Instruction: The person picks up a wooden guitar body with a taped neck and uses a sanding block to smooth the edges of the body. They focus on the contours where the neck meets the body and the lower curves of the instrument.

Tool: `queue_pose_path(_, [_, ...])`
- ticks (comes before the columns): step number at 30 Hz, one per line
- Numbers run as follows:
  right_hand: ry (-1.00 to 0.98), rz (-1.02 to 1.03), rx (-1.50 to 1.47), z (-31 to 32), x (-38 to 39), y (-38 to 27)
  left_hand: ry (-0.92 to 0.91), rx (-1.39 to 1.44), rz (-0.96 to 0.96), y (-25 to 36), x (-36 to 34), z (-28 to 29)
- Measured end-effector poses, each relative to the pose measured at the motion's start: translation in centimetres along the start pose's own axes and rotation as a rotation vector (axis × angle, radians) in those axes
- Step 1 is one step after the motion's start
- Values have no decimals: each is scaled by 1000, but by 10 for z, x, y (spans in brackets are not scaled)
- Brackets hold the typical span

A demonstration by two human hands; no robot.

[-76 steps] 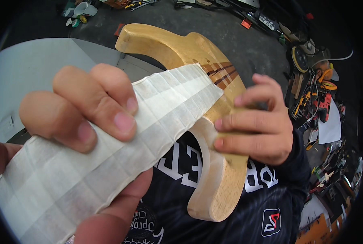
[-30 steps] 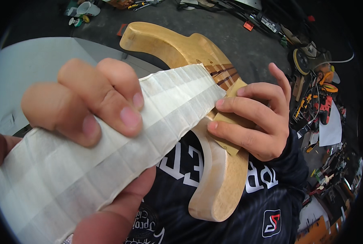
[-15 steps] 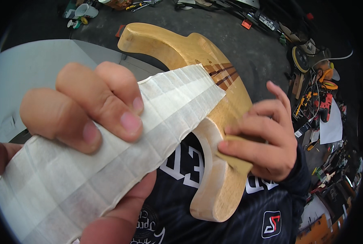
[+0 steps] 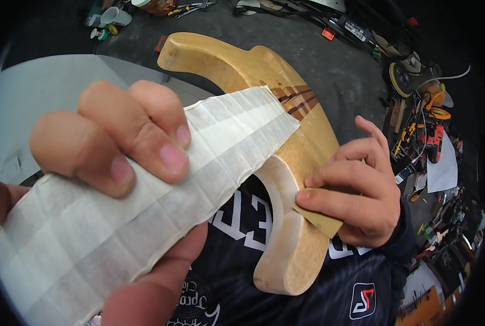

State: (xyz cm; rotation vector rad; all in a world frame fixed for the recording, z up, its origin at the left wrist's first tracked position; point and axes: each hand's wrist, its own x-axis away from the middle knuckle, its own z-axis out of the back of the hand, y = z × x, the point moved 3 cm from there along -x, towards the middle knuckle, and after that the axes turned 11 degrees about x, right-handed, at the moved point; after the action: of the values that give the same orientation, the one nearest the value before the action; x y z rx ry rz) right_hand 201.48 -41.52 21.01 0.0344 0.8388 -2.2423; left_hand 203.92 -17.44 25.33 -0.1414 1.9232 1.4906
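My left hand grips a long guitar neck covered in strips of pale masking tape, fingers over the taped face and thumb on the lower edge. The neck meets a light wooden guitar body with darker stripes and two curved horns. My right hand presses a tan sheet of sandpaper against the body at the base of the lower horn, fingertips on the sheet. The lower horn lies in front of my dark printed shirt.
Beyond the body is a dark worktop with cups and wrenches. Along the right lie a round pad, an orange-red power tool, cables, a white sheet and assorted tools. A white panel fills the left side.
My right hand moved up the body with the sandpaper visible one second ago, then back down toward the lower horn. My left hand and the guitar have barely shifted.
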Motion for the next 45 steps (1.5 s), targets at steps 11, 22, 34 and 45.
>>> queue_pose_path(11, [254, 62, 95, -10, -7, 18, -14, 16, -54, -6, -3, 0])
queue_pose_path(22, [302, -129, -170, -7, 39, 27, -51, 18, -205, -15, -11, -4])
queue_pose_path(34, [327, 119, 169, -23, 5, 10, -30, 45, -309, -24, -12, 3])
queue_pose_path(45, [411, 175, 151, -39, -14, 13, -61, 126, -235, -27, -15, 19])
